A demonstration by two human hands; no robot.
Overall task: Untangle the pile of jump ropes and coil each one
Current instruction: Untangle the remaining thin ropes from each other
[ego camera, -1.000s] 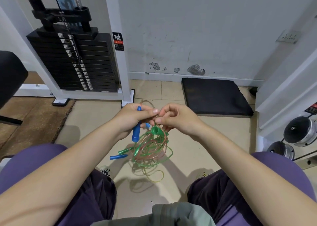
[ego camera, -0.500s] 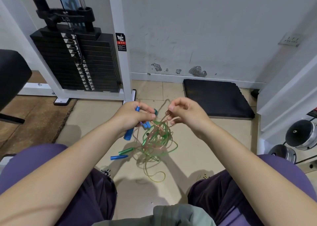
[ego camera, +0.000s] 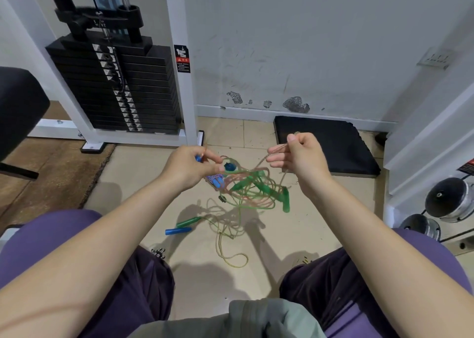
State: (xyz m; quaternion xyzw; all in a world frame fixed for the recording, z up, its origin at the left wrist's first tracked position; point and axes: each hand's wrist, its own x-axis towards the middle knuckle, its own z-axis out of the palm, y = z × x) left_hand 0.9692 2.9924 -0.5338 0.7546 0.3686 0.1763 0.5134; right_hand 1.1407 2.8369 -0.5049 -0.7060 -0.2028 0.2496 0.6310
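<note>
Legs in dark trousers frame the tiled floor [ego camera: 143,173] at the near edge. Between them a yellow-green rope loop [ego camera: 232,257] lies on the floor, and just beyond it a blue handle [ego camera: 177,231] and a green handle [ego camera: 189,221] lie side by side. Above these hangs the tangle of jump ropes [ego camera: 252,189], green and pinkish strands with green handles caught in it. Left hand [ego camera: 187,168] grips a blue handle and pinches a strand. Right hand [ego camera: 300,155] pinches a pinkish strand, drawn taut from the tangle. Beyond stand a black floor pad [ego camera: 333,145] and a weight stack [ego camera: 115,86] against the wall
</note>
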